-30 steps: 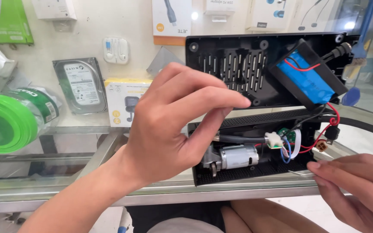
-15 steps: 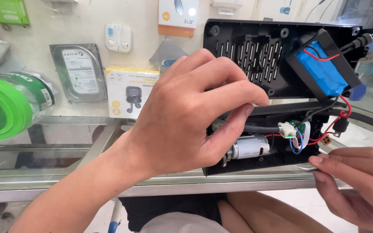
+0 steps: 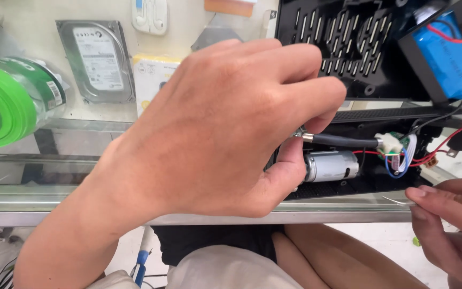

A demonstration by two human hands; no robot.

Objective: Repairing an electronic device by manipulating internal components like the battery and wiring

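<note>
— Since the earlier frames my left hand (image 3: 225, 134) has filled far more of the picture: the view has closed in, and the fingers have curled tighter over the open black casing (image 3: 380, 115).

— What is it gripping?

— Thumb and forefinger are pinched on the metal end of a black hose (image 3: 343, 141), centre right of the frame, just above the small silver motor (image 3: 331, 165). The thumb lies against the motor's left end.

— And the right hand?

— My right hand (image 3: 450, 225) has stayed low at the lower right corner, fingers half curled, fingertips on the edge of the glass counter (image 3: 54, 190) by the casing's base. I cannot tell whether it holds anything.

— So where does the work stand?

— I judge it has narrowed from steadying the casing to handling the hose fitting itself.

— Around it?

— Red, blue and white wires (image 3: 402, 155) run right of the motor; a blue battery pack (image 3: 447, 56) sits upper right. A hard drive (image 3: 97, 59) and a green tape roll (image 3: 6, 101) lie upper left.
</note>
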